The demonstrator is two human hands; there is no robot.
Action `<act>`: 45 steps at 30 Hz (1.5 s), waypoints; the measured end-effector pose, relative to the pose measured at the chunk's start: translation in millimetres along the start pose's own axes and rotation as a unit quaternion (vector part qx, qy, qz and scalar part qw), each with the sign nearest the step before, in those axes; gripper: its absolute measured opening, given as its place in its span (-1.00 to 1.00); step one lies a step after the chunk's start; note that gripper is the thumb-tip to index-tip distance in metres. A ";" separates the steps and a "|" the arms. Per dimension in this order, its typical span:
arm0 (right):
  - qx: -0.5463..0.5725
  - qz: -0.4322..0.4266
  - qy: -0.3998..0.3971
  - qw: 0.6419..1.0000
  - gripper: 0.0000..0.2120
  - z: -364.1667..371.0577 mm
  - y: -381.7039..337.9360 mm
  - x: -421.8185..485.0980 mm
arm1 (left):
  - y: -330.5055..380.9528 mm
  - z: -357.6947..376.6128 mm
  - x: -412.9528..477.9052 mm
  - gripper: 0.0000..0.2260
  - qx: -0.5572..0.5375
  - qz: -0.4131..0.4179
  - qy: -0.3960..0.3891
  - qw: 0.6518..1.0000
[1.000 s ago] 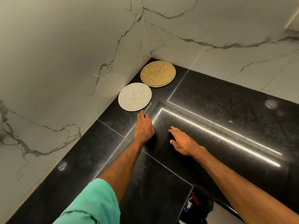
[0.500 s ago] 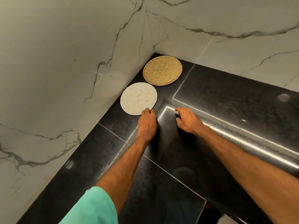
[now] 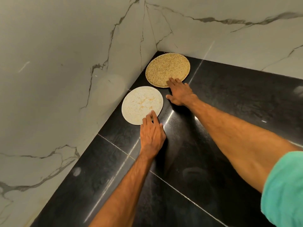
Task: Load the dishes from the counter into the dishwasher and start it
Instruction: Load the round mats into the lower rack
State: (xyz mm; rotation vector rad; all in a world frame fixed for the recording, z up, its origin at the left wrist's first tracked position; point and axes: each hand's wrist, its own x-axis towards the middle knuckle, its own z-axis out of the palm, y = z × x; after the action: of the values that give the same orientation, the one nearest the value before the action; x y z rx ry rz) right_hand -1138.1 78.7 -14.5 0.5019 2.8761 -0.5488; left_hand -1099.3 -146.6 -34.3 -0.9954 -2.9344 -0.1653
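Two round, flat plates lie on the black polished worktop (image 3: 229, 112), both tucked toward its far corner where the two marble-veined walls (image 3: 65, 63) meet. The tan plate (image 3: 165, 68) sits right in that corner, its face a coarse speckled golden-brown with a thin raised rim. The white plate (image 3: 141, 103) lies just in front of it along the worktop's left edge, close to the wall; its pale surface is smeared with orange-brown food stains across the middle. The two plates are near each other but not touching. The left hand (image 3: 152, 131) lies flat, palm down, fingers together, with the fingertips resting on the near rim of the white plate. The right hand (image 3: 181, 92) is spread flat, fingers reaching onto the near edge of the tan plate, thumb out on the worktop. Neither hand is clasping anything
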 end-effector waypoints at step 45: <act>0.101 0.064 -0.008 0.993 -0.51 53.0 -10.5 -348.9 | -58.0 -77.9 -68.6 -0.43 -0.524 -0.358 -0.092 0.768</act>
State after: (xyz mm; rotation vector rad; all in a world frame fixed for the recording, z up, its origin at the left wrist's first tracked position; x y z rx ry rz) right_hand -812.4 -53.2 19.3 0.7036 2.7635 -0.8211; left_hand -1079.9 -242.6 33.2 0.2928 -3.0903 -1.9490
